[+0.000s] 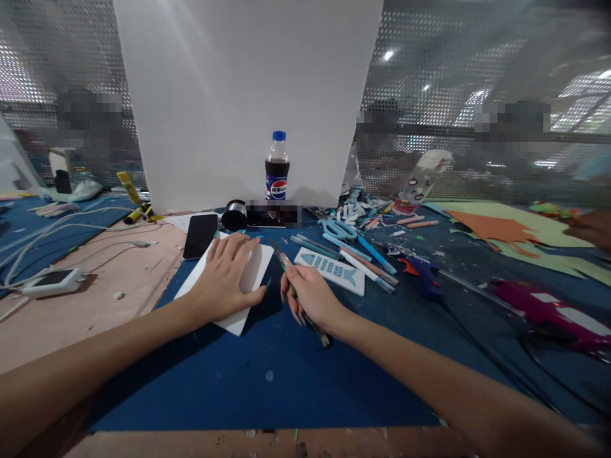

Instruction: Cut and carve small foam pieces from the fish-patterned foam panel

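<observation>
the left hand (226, 277) lies, fingers spread, on one white card (258, 266) near the left edge of the blue worktop (214, 388); the right hand's (312, 294) fingers grip one craft knife (321, 337). toward the back edge, one capped bottle (277, 187) holds dark drink (277, 167).

white sheet (260, 261): smooth matt paper/card. cutter (285, 259): metal-look blade. cola btl (277, 170): clear glossy plastic, plastic cap (279, 135). phone (200, 235): smooth blk glass-look face. blue tabletop (214, 394): mostly matt, w/ marks. magenta tool (548, 312): shiny plastic. backboard (229, 95): smooth, semi-matt.
</observation>
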`<action>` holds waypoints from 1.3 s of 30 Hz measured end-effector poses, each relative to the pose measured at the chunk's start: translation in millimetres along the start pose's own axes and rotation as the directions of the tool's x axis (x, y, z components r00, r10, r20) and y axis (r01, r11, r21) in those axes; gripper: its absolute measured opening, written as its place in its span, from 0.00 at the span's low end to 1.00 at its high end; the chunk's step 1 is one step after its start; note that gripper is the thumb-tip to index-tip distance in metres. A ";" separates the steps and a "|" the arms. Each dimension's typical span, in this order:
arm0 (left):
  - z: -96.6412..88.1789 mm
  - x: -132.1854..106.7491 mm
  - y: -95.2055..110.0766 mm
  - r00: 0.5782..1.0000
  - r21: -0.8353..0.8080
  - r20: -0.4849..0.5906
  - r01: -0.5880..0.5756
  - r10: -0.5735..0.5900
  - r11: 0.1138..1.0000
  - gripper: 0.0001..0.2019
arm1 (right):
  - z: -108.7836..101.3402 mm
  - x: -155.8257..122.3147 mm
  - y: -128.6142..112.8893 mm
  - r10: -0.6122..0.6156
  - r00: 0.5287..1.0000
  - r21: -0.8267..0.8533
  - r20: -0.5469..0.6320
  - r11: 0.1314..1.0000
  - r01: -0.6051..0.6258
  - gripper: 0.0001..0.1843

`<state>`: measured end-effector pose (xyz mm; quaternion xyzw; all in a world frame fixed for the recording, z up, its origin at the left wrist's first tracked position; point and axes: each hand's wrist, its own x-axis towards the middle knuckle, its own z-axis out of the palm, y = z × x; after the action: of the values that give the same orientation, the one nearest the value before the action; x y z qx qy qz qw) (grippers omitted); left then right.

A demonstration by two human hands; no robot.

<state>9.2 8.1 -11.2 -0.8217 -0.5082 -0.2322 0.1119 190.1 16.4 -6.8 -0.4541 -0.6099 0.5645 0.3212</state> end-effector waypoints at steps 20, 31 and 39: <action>1.3 0.0 -0.8 1.000 0.015 -0.009 -0.013 0.013 1.000 0.34 | 1.5 3.0 -0.5 -0.006 1.000 -0.003 -0.001 1.000 0.006 0.23; 1.5 -1.5 -0.2 0.998 -0.017 -0.058 0.008 -0.009 1.000 0.35 | 0.4 0.0 1.8 -0.038 0.998 -0.015 -0.045 0.999 0.038 0.22; 0.6 -0.7 0.5 0.999 -0.025 -0.036 0.016 -0.017 1.000 0.35 | 0.4 -0.9 0.3 -0.042 0.999 -0.015 -0.023 0.999 0.042 0.22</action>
<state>9.6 7.6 -12.0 -0.8144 -0.5101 -0.2542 0.1090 190.1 15.4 -7.1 -0.4501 -0.6195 0.5480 0.3366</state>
